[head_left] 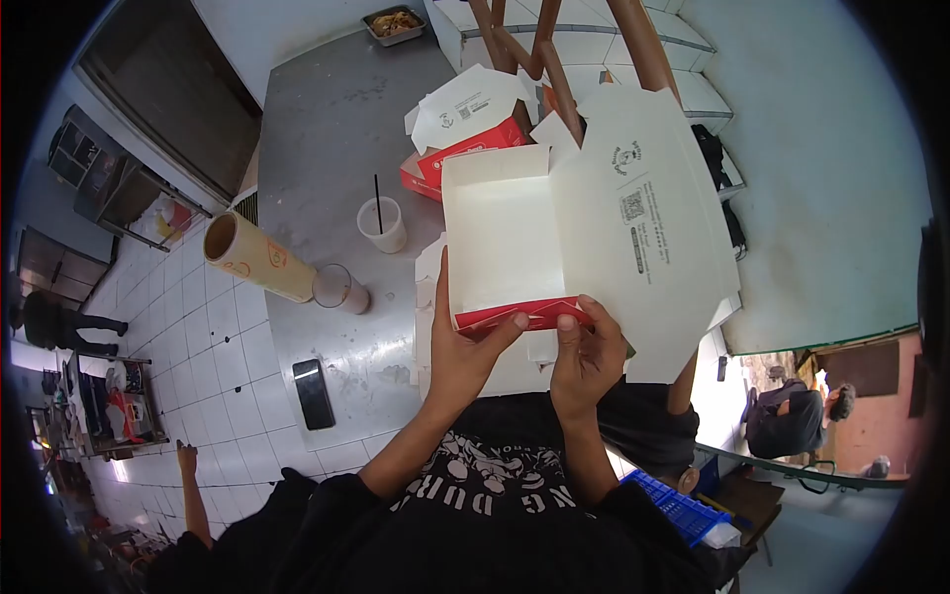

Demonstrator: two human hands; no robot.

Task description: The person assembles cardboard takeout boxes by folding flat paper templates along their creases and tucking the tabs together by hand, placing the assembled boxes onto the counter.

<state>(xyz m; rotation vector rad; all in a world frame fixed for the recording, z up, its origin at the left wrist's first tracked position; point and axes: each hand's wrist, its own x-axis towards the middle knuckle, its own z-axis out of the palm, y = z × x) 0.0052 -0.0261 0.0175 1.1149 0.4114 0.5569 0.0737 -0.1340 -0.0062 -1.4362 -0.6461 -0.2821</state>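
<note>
A partly folded carton box (505, 233), white inside with a red front wall, lies open before me. My left hand (465, 346) grips its near left corner, thumb on the red edge and fingers along the left side. At the near right corner my right hand (586, 361) holds the same red wall between thumb and fingers. Flat white printed cartons (648, 228) lie to the right of the box and beneath it. Behind it are folded red and white boxes (475, 139).
On the grey table (317, 129) stand a cup with a black straw (382, 226), a clear glass (339, 289), a tall yellowish cylinder (259, 257), a phone (314, 394) and a metal tray (394, 26). A blue crate (678, 507) is low right. Other people (792, 418) are in the background.
</note>
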